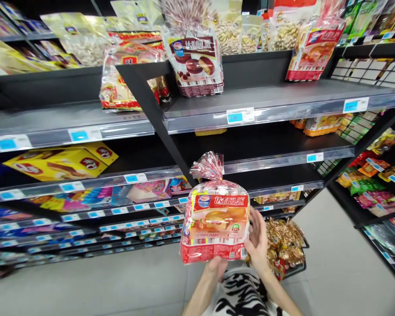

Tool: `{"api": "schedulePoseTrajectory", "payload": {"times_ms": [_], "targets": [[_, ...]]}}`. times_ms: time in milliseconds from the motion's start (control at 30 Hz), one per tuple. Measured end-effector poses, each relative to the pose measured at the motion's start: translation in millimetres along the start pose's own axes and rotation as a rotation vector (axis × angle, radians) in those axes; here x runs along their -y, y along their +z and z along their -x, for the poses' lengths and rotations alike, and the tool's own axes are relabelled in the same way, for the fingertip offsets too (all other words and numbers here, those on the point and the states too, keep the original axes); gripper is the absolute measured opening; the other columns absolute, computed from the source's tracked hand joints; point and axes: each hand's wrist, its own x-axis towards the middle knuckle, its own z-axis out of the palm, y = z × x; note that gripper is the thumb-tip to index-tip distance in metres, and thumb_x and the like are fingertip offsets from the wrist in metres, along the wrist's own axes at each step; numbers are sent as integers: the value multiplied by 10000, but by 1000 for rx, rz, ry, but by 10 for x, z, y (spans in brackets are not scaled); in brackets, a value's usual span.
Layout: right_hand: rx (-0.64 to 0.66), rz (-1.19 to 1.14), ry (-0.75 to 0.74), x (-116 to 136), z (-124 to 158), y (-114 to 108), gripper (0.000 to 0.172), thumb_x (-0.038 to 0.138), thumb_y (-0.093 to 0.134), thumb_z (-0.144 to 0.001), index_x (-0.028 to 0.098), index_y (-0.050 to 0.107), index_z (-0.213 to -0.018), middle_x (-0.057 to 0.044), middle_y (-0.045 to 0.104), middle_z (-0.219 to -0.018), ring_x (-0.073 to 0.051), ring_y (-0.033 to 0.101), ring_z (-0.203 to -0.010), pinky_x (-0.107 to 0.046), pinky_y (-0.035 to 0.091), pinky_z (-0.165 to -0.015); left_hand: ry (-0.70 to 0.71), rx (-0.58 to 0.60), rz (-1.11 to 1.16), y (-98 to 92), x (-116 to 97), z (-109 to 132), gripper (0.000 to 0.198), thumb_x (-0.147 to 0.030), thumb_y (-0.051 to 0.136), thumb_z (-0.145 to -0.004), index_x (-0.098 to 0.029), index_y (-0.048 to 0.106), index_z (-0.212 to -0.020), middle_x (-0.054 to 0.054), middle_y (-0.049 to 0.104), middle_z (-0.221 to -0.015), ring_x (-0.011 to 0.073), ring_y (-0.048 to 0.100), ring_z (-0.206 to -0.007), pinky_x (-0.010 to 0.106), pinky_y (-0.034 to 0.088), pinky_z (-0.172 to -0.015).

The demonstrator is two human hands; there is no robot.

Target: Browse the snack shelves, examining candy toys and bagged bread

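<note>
A red and clear bag of packaged pies (215, 224), its top gathered and tied, is held up in front of me with its printed front facing my eyes. My right hand (257, 235) grips its right side, fingers curled around behind the edge. Under the bottom edge, my left hand (217, 265) supports the bag; most of its fingers are hidden behind the package. On the upper shelf (270, 94) stand a similar red bag of pies (316, 50) at the right and a brown and white bag of pies (195, 61) nearer the middle.
A dark upright post (151, 105) divides the shelving. Left of it are a red and clear snack bag (128, 74) and yellow boxes (62, 162) one level lower. Gold-wrapped bags (285, 241) fill a low basket beside my right arm. More racks (378, 175) stand right.
</note>
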Motion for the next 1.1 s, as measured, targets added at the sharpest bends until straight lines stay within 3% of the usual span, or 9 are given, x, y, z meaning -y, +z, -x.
{"api": "schedulePoseTrajectory", "payload": {"times_ms": [67, 167, 267, 400, 533, 1100], "targets": [[66, -114, 226, -51, -26, -33, 577, 479, 868, -761, 273, 664, -1260, -113, 675, -1405, -338, 611, -1338, -524, 475, -1151, -61, 64, 105, 51, 38, 3, 794, -856, 777, -601, -297, 779, -1164, 139, 807, -1069, 462, 676, -1221, 668, 511, -1076], [-53, -189, 352, -118, -20, -84, 482, 503, 845, -783, 273, 685, -1175, -68, 772, -1203, -310, 714, -1168, -488, 555, -1059, -100, -9, 163, 143, 76, -25, 793, -695, 920, -538, -296, 753, -1203, 143, 780, -1185, 457, 650, -1263, 658, 528, -1048], [-142, -173, 326, -97, -44, -126, 506, 485, 865, -757, 260, 684, -1173, -54, 789, -1145, -294, 743, -1074, -450, 598, -981, -126, -194, 224, 211, 67, -77, 840, -580, 967, -499, -295, 718, -1248, 114, 759, -1258, 408, 684, -1213, 568, 564, -1005], [-164, -116, 275, -19, -129, -167, 473, 423, 890, -734, 255, 691, -1129, -36, 790, -1124, -276, 743, -1057, -409, 595, -971, -140, -321, 396, 246, 23, -147, 739, -541, 883, -654, -263, 685, -1310, 111, 723, -1338, 364, 661, -1241, 501, 518, -1059], [-149, -130, 286, -5, -150, -172, 448, 420, 878, -750, 265, 696, -1129, -34, 785, -1136, -267, 747, -1027, -400, 607, -936, -137, -322, 461, 239, 12, -162, 672, -428, 863, -703, -252, 684, -1327, 101, 743, -1298, 339, 684, -1189, 485, 503, -1072], [-173, -102, 323, -90, -149, -98, 443, 436, 885, -721, 252, 713, -1086, -36, 785, -1102, -250, 748, -971, -386, 622, -895, -91, -332, 449, 191, -28, -140, 666, -374, 847, -718, -285, 665, -1352, 89, 738, -1312, 337, 697, -1154, 476, 538, -999]]}}
